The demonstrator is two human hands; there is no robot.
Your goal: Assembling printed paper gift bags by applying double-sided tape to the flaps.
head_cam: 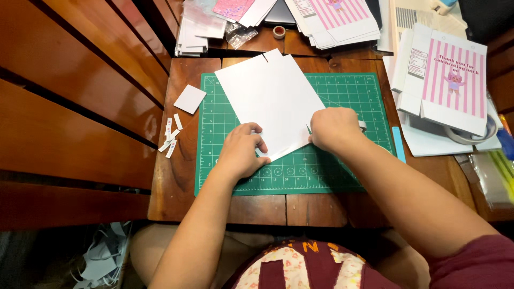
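A white card sheet (270, 99) lies tilted across the green cutting mat (348, 91), its lower edge toward the mat's near half. The left hand (241, 152) presses on the sheet's lower left corner, fingers curled down flat against it. The right hand (333, 128) is closed at the sheet's lower right edge; what it grips cannot be told. Left of the mat lie a small white square (189, 99) and paper strips (172, 136). Right of the mat sits a pink-striped flat box (447, 80).
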